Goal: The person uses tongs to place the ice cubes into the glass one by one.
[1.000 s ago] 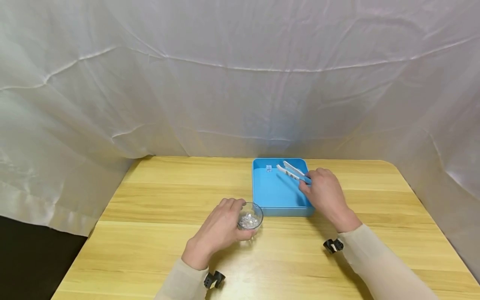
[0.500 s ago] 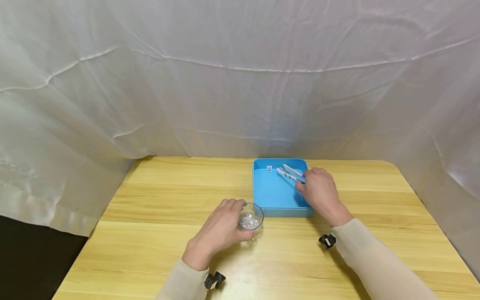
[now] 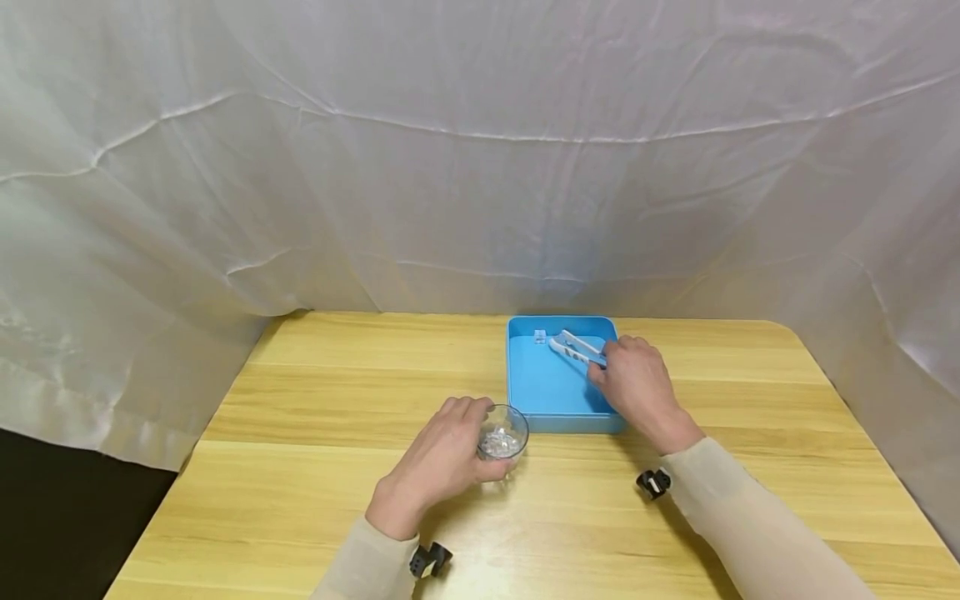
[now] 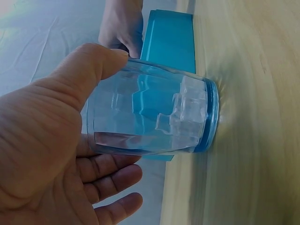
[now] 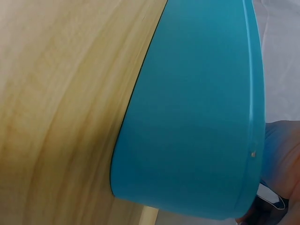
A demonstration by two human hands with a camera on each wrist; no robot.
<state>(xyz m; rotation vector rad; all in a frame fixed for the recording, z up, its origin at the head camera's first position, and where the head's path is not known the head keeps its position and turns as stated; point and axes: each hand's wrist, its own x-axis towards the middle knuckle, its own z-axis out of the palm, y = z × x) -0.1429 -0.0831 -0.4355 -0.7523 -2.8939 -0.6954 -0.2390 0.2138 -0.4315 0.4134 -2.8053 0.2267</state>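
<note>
My left hand [image 3: 437, 458] holds a clear glass [image 4: 112, 115] upright on the table, thumb on one side and fingers on the other. Several clear ice-like cubes [image 4: 190, 112] lie at the bottom of the glass. In the head view my right hand [image 3: 636, 385] grips white and blue tongs [image 3: 573, 351] over a shallow blue tray [image 3: 543, 392]. The tongs' white tips are apart and point toward one clear cube [image 3: 540, 337] in the tray's far left corner; a small gap shows between them. In the right wrist view the tray's wall hides most of the hand and tongs.
The wooden table [image 3: 337, 375] extends to both sides of the tray. A pale grey curtain [image 3: 480, 208] hangs behind the table's far edge. Each forearm wears a small black camera mount, such as the left one [image 3: 430, 560].
My right hand has moved a little to the left, bringing the tongs' tips closer to the cube in the tray. The left hand and glass have stayed in place.
</note>
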